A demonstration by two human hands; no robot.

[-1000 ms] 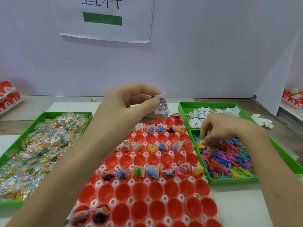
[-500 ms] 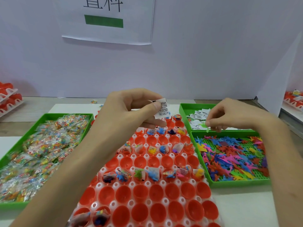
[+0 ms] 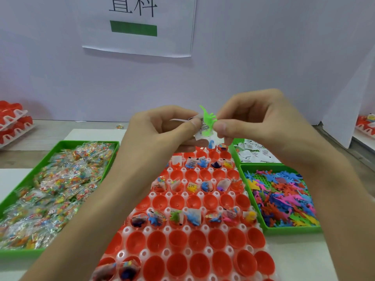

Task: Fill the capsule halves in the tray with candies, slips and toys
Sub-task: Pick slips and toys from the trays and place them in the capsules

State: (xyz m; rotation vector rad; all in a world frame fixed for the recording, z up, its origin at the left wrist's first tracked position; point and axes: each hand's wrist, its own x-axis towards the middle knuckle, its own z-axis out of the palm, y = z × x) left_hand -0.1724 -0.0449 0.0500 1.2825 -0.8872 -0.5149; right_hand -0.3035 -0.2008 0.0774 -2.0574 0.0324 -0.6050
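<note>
Green toy point(image 3: 208, 122) against illegibly printed slip point(image 3: 200, 128), between left hand point(image 3: 162, 130) and right hand point(image 3: 257, 122)

The wooden table point(image 3: 50, 126) carries the white capsule tray point(image 3: 205, 228) at centre. Left of that tray sits a green candy bin point(image 3: 87, 142). Right of it, a slip bin point(image 3: 233, 154) lies behind a toy bin point(image 3: 292, 230). Stacked red trays point(image 3: 14, 122) stand far left.
</note>
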